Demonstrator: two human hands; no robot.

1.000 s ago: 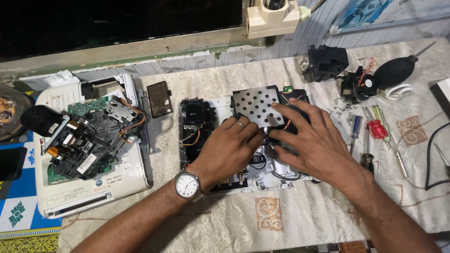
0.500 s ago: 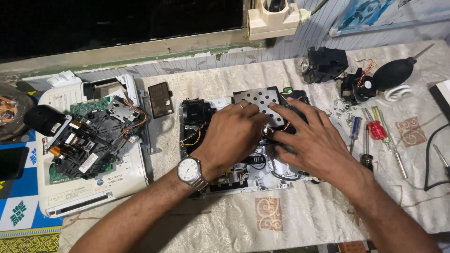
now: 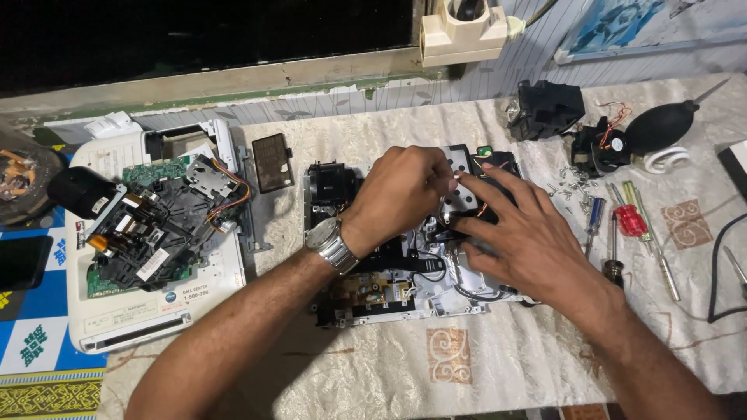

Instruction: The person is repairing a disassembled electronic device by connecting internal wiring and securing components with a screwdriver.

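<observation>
Two hands work over the opened projector chassis (image 3: pixel 405 288), which lies at the middle of the cloth-covered table (image 3: pixel 467 365). The left hand (image 3: pixel 401 194) arches over the perforated metal shield (image 3: pixel 467 190), fingertips pressed together in a pinch on something small at its edge; what, I cannot tell. The right hand (image 3: pixel 525 237) lies spread flat on the chassis, apparently bracing it. The chassis acts as an open tray: boards, black brackets and cables inside. At left, a white lower shell (image 3: pixel 132 311) holds a lifted-out circuit assembly (image 3: pixel 156 225). Screwdrivers (image 3: pixel 622 225) and loose screws (image 3: pixel 568 187) lie just right, within reach.
</observation>
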